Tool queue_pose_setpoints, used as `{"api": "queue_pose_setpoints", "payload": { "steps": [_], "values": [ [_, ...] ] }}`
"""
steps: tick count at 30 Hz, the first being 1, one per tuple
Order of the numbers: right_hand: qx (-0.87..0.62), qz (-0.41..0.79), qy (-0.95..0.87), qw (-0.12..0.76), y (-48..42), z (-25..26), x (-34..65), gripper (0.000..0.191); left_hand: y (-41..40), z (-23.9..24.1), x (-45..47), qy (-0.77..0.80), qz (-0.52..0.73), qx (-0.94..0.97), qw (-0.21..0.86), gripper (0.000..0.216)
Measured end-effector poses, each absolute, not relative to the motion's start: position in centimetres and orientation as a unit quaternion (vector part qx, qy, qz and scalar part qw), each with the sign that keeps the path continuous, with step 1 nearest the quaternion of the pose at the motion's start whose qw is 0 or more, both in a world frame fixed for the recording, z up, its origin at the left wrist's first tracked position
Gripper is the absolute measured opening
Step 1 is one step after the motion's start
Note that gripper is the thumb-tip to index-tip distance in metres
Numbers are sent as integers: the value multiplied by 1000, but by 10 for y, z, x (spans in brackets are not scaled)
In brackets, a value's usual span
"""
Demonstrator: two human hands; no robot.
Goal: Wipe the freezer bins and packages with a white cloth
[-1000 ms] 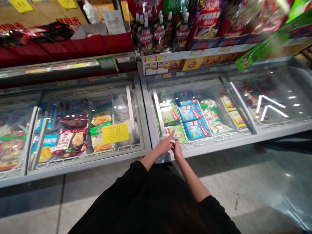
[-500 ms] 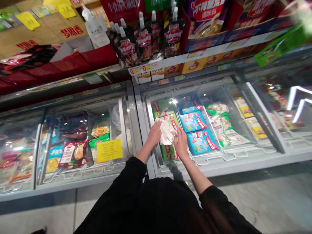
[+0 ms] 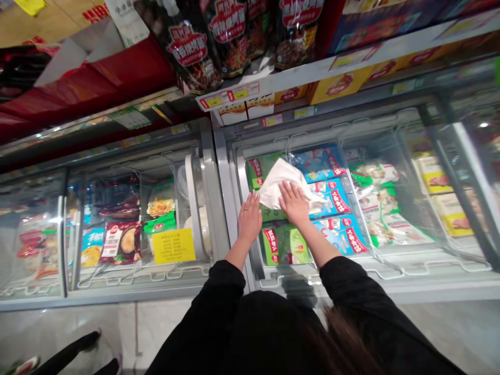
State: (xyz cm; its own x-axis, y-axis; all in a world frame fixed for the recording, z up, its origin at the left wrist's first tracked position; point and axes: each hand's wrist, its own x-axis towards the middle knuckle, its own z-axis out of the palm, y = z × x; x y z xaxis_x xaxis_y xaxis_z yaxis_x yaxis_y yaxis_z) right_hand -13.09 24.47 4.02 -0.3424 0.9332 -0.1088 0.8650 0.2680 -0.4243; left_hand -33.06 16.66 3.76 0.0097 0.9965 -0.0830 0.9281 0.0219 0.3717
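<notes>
A white cloth (image 3: 279,174) lies spread on the clear lid of the right chest freezer (image 3: 222,182). My right hand (image 3: 294,202) rests flat on top of it with the fingers apart. To its left, my left hand (image 3: 250,219) is open and holds nothing, fingers stretched out over the lid's left edge, close beside the cloth. Under the lid sit green boxes (image 3: 285,245), blue boxes (image 3: 332,195) and green-and-white bags (image 3: 402,229). Cloth and hands cover part of the boxes.
Another chest freezer with a yellow notice (image 3: 174,246) adjoins on the left. Black sauce pouches (image 3: 230,31) stand on a shelf above, whose price strip (image 3: 234,95) juts over the freezers' back. Dark shapes (image 3: 74,349) show on the floor, lower left.
The bunched cloth is now spread out and lies farther back and right. My right hand has gone from gripping its edge to lying flat on it; my left hand has let go. The view has shifted closer.
</notes>
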Motion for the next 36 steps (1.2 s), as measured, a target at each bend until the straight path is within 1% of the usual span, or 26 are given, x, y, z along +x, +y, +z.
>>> {"api": "queue_pose_setpoints", "payload": {
  "steps": [3, 6, 8, 10, 12, 15, 20, 23, 26, 29, 32, 36],
  "values": [
    [-637, 160, -748, 98, 252, 29, -77, 62, 168, 36, -331, 700, 117, 686, 163, 94],
    [-703, 119, -692, 114, 226, 20, -30, 65, 168, 42, -332, 696, 135, 678, 195, 88],
    [-743, 89, -651, 128, 196, 18, -17, 67, 167, 47, -332, 689, 166, 672, 216, 81],
    [-760, 64, -633, 133, 166, 19, -25, 67, 167, 50, -332, 684, 193, 662, 236, 76],
    [-724, 70, -677, 112, 144, 21, -50, 64, 167, 50, -333, 681, 214, 652, 255, 73],
    [-595, 129, -790, 75, 140, 23, -103, 58, 168, 48, -336, 667, 254, 634, 298, 69],
    [-409, 191, -890, 61, 211, 28, -169, 57, 161, 55, -345, 653, 359, 547, 382, 56],
    [-372, 191, -907, 43, 264, 34, -179, 57, 145, 63, -348, 645, 379, 532, 397, 53],
    [-429, 182, -884, 39, 299, 41, -158, 56, 128, 67, -348, 651, 368, 518, 416, 52],
    [-523, 165, -836, 25, 309, 48, -103, 58, 118, 65, -348, 641, 341, 526, 442, 54],
    [-636, 143, -758, 5, 296, 56, -26, 60, 116, 60, -345, 634, 312, 552, 443, 57],
    [-753, 122, -647, -4, 248, 59, 57, 64, 116, 52, -338, 640, 283, 577, 421, 64]
  ]
}}
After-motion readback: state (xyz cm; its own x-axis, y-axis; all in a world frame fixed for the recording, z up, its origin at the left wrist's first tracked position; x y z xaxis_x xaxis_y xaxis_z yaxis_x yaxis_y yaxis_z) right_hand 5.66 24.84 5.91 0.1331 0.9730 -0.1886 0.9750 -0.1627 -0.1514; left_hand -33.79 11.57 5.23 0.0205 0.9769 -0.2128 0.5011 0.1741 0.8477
